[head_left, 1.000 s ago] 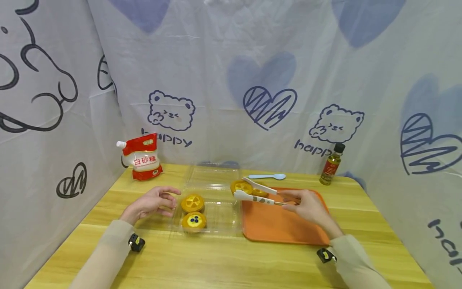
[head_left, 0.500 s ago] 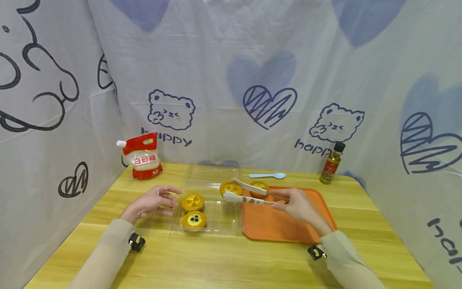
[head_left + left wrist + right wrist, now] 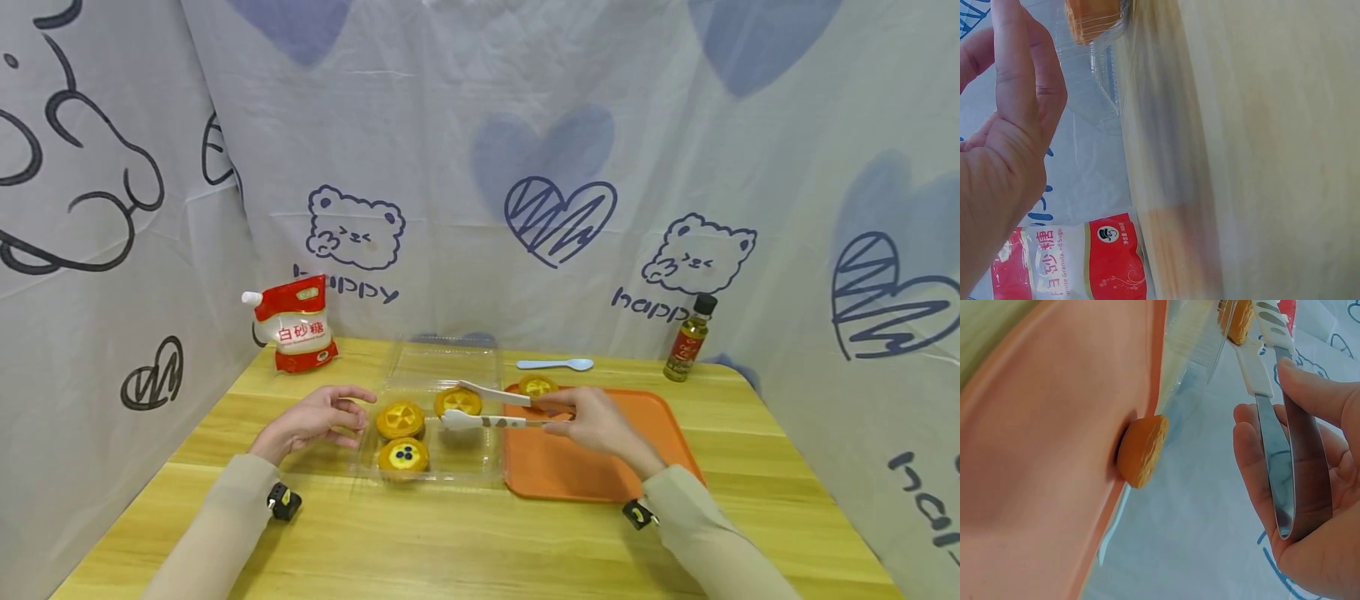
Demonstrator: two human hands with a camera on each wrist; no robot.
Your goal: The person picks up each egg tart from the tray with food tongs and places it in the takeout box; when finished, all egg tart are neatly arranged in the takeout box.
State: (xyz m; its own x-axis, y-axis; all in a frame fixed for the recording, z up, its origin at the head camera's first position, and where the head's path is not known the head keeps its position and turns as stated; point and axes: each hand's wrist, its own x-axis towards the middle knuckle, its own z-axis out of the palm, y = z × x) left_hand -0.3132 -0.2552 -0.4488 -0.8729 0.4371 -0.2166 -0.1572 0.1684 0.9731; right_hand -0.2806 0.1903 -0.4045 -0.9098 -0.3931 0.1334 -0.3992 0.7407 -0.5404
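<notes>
My right hand (image 3: 600,425) grips a pair of tongs (image 3: 491,422), its thumb and fingers around the metal handle (image 3: 1310,469). Between the white tips is an egg tart (image 3: 459,400), held over the clear plastic box (image 3: 467,465). Two tarts sit in the box's left side: one with yellow pieces (image 3: 401,417), and a blueberry-topped tart (image 3: 403,458) in front of it. Another tart (image 3: 537,386) lies at the back edge of the orange tray (image 3: 592,471). Beside the box's left edge, my left hand (image 3: 315,421) has loosely bent fingers holding nothing; whether it touches the box I cannot tell.
Behind the tray lies a light-blue spoon (image 3: 555,365). A bag of white sugar (image 3: 300,329) stands back left, an oil bottle (image 3: 684,346) back right. The box's raised lid (image 3: 442,364) is at the back, before a patterned curtain (image 3: 450,125).
My right hand has moved left with the tongs, carrying the tart from the tray's back left corner to over the box. The left hand has stayed put.
</notes>
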